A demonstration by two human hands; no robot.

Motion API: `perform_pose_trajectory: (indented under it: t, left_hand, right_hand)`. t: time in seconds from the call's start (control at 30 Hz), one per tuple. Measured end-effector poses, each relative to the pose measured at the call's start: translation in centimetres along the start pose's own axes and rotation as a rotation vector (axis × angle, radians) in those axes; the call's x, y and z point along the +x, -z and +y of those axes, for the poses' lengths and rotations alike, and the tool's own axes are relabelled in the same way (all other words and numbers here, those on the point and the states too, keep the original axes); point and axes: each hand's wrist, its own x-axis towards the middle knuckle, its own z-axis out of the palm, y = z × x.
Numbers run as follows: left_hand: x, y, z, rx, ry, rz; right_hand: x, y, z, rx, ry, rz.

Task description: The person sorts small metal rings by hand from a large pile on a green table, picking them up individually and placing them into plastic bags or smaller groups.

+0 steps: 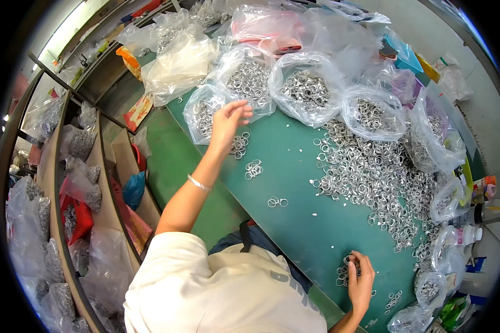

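My left hand [230, 119] is over the table's far left, between two clear plastic bags of metal rings. Its fingers are loosely bent and apart, and no ring shows in them. Below it lie a small heap of rings [239, 145] and a smaller cluster [254, 170]. My right hand [361, 276] rests near the table's front edge, its fingers curled over a handful of silvery metal rings [343, 273]. The palm side is hidden. A large spread of loose rings [372, 172] covers the right of the green table [294, 233].
Open bags of rings [308, 91] line the far edge and right side. A few rings [278, 202] lie mid-table; more [393, 301] lie beside my right hand. Shelves with filled bags [80, 141] stand at left. A plastic bottle [468, 235] is at the right edge.
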Motion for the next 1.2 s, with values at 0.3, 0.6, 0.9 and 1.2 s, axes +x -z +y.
perform_pose_trajectory:
  t: [0.3, 0.6, 0.9, 1.2]
  left_hand:
    - [-9.6, 2.5, -4.7, 0.783, -0.469, -0.038]
    - [-6.0, 4.8, -5.7, 0.938, -0.401, -0.283]
    - [-3.5, 4.6, -6.8, 0.989, -0.552, -0.426]
    - [-3.9, 5.3, -6.6, 0.927, -0.634, -0.341]
  right_hand:
    - [1.7, -4.4, -1.8, -0.138, 0.164, -0.091]
    - [4.3, -9.1, -5.7, -0.102, 0.289, -0.164]
    - [4.9, -10.7, -6.3, -0.036, 0.235, -0.194]
    - [6.3, -12.6, -8.1, 0.041, 0.267, -0.249]
